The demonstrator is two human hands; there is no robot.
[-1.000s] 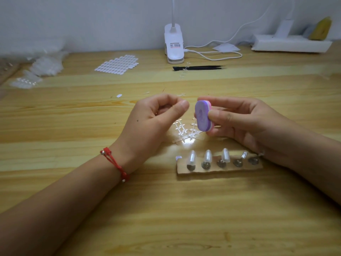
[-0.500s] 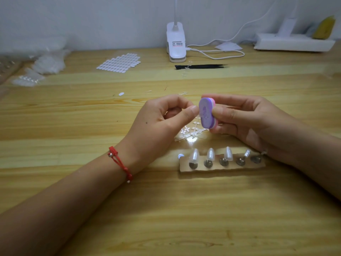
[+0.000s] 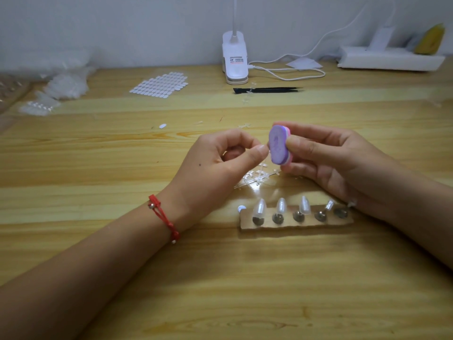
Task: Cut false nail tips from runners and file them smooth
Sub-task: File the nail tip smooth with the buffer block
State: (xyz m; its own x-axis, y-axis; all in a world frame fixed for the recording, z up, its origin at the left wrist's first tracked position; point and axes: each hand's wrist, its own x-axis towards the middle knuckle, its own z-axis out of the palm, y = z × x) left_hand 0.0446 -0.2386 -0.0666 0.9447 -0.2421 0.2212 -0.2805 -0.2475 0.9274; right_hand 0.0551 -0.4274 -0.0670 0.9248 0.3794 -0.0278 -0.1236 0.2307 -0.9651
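My right hand (image 3: 326, 163) grips a small purple and pink filing block (image 3: 278, 145) between thumb and fingers, held upright above the table. My left hand (image 3: 215, 165) pinches something tiny between thumb and forefinger, pressed against the block's purple face; the piece itself is too small to make out. Below the hands lie clear plastic runners (image 3: 257, 177). In front of them a cardboard strip (image 3: 294, 223) carries several pearly nail tips (image 3: 259, 207) standing on metal holders.
A white clip lamp (image 3: 234, 60) and its cable stand at the back, with black tweezers (image 3: 267, 90) in front. A sheet of white oval stickers (image 3: 160, 84) and bags of clear tips (image 3: 66, 87) lie back left. A white power strip (image 3: 389, 60) sits back right.
Both hands have closed in on each other: the left fingertips now touch the block's face. The block has tilted slightly and shifted a little.
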